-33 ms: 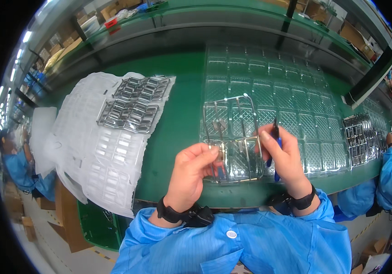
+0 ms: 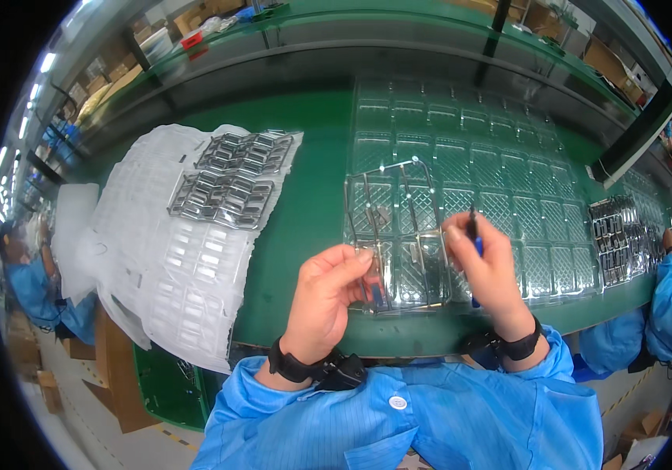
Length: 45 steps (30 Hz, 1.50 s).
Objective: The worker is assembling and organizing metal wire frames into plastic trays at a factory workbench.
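Note:
My left hand (image 2: 324, 286) is closed, with thumb and fingers pinching the near left side of a thin rectangular metal frame (image 2: 412, 206) with long bars. The frame is tilted up over a clear plastic tray (image 2: 500, 200) with rows of textured pockets. At the frame's right side, my right hand (image 2: 486, 262) has its thumb and index finger close to the edge bar; whether they touch it I cannot tell. A blue-handled tool (image 2: 478, 247) with a dark tip is gripped in that hand, its kind partly hidden. Something red and blue shows below my left fingertips, too unclear to name.
On the left, white foam sheeting (image 2: 136, 188) bears several dark metal frames (image 2: 226, 192) on the green table (image 2: 273, 274). More metal parts (image 2: 618, 243) lie in trays at right. A slanted dark post (image 2: 637, 137) stands there. Co-workers in blue sit at both sides.
The frame's far end has shifted slightly left and up. My right fingers have moved a little off the frame's side bar, and less of the blue tool shows.

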{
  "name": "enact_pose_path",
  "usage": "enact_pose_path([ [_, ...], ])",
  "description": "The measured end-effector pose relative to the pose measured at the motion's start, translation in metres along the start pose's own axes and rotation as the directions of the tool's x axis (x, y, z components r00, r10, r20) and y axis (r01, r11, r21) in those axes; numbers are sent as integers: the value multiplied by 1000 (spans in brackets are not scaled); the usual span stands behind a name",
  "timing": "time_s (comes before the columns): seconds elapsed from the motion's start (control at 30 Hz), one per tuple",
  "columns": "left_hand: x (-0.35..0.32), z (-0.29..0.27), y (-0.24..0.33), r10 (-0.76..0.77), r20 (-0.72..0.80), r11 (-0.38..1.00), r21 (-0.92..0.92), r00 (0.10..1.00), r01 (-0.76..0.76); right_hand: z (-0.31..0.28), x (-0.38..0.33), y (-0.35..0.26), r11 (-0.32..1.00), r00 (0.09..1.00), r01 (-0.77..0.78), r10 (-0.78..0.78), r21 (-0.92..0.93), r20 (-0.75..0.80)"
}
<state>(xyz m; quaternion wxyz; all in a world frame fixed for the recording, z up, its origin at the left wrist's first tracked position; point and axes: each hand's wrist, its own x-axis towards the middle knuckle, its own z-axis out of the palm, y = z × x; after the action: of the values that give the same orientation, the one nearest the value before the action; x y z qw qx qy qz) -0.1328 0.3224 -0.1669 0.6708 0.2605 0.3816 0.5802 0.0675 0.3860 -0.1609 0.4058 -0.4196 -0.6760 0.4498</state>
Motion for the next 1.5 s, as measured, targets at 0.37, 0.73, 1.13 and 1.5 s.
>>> enact_pose_path([
  [0.37, -2, 11, -1, -10, 76, 998, -58, 997, 15, 19, -11, -9, 837, 919, 336, -190, -433, 347],
  [0.73, 1, 14, -4, -27, 79, 999, -40, 997, 30, 17, -11, -9, 867, 910, 318, -166, -384, 380],
  [1.13, -1, 15, -5, -45, 70, 997, -56, 996, 49, 18, -13, -8, 870, 910, 352, -232, -345, 344],
  [1.5, 3, -8, -6, 36, -96, 992, 126, 995, -23, 4, -11, 4, 675, 907, 354, -79, -648, 414],
])
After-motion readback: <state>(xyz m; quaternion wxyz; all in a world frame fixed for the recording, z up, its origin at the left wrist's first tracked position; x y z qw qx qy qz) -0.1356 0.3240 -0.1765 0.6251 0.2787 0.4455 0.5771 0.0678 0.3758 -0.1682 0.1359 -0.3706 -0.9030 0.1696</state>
